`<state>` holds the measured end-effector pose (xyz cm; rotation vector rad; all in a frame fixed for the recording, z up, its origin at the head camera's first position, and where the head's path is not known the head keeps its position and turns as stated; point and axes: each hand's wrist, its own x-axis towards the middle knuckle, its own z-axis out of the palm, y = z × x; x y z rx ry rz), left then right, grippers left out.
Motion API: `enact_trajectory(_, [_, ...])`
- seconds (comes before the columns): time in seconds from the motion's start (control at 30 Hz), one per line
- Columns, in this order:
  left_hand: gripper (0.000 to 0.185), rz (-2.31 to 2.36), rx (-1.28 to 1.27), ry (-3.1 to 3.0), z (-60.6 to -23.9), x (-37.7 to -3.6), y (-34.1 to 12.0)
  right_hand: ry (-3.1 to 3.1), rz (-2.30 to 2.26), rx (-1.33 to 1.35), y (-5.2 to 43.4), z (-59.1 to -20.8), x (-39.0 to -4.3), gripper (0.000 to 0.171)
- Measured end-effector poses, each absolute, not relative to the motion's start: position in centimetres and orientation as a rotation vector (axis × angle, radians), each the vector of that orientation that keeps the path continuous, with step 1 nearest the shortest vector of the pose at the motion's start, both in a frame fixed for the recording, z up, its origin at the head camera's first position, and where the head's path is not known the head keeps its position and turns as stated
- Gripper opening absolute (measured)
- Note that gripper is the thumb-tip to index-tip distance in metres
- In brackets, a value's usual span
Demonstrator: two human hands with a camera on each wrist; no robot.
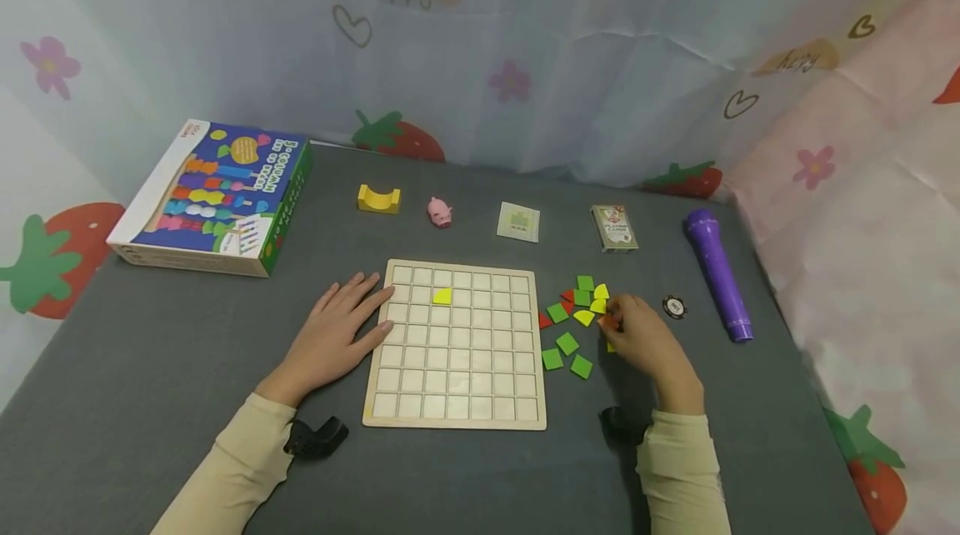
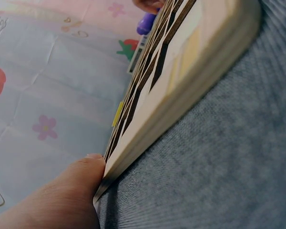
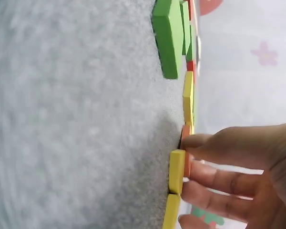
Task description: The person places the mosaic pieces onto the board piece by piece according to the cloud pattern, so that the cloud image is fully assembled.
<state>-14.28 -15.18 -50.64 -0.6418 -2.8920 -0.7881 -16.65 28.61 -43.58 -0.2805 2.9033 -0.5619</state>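
A wooden grid board point(image 1: 457, 347) lies on the grey table point(image 1: 150, 368), with one yellow tile point(image 1: 442, 296) in a cell of its second row. My left hand point(image 1: 333, 335) rests flat beside the board's left edge, fingers straight, touching the edge point(image 2: 133, 143). To the right of the board lies a pile of green, yellow and red tiles point(image 1: 573, 318). My right hand point(image 1: 637, 335) is at the pile's right side, its fingers point(image 3: 214, 167) pinching a red tile point(image 1: 609, 322) next to a yellow tile point(image 3: 177, 171).
At the back left lies a colourful toy box point(image 1: 213, 197). Along the back stand a yellow arch block point(image 1: 378, 198), a pink pig point(image 1: 439, 212), a card point(image 1: 518, 222) and a card deck point(image 1: 614, 227). A poker chip point(image 1: 674, 307) and purple torch point(image 1: 716, 272) lie right.
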Motion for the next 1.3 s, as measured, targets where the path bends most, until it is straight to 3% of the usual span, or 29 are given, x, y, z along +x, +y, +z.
enact_trajectory(0.8, [0.059,-0.778,-0.641,-2.899,-50.4,-14.3,-15.2,2.867,-0.450,-0.385,27.2,-42.6,-16.3,0.016])
enact_trajectory(1.3, [0.062,-0.782,-0.634,-2.904,-50.6,-14.3,-15.1,2.797,-0.512,-0.841,17.7,-42.1,-18.7,0.023])
